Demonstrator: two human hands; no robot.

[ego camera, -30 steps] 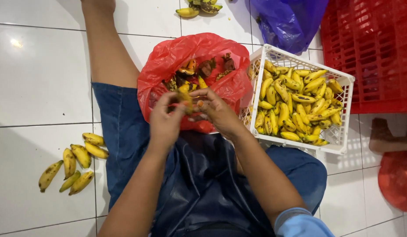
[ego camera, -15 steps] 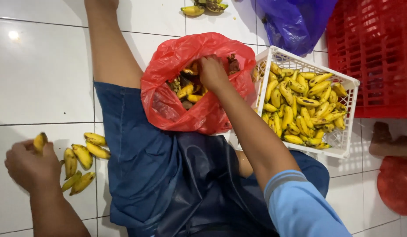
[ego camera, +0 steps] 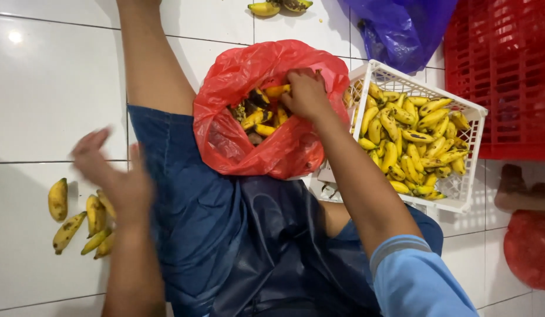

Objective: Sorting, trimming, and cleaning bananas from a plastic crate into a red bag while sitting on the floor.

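R hand [ego camera: 306, 94] in red bag [ego camera: 237, 147] on bananas [ego camera: 262, 116] — L hand [ego camera: 111, 176] apart, open

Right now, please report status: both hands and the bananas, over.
Right hand inside the red bag, fingers on bananas. Left hand open, empty, blurred above the loose bananas on the floor. White basket beside the bag, nothing blocking.

Glossy white tile floor [ego camera: 43, 88], crinkled shiny plastic red bag [ego camera: 237, 88], plastic lattice basket [ego camera: 460, 194].
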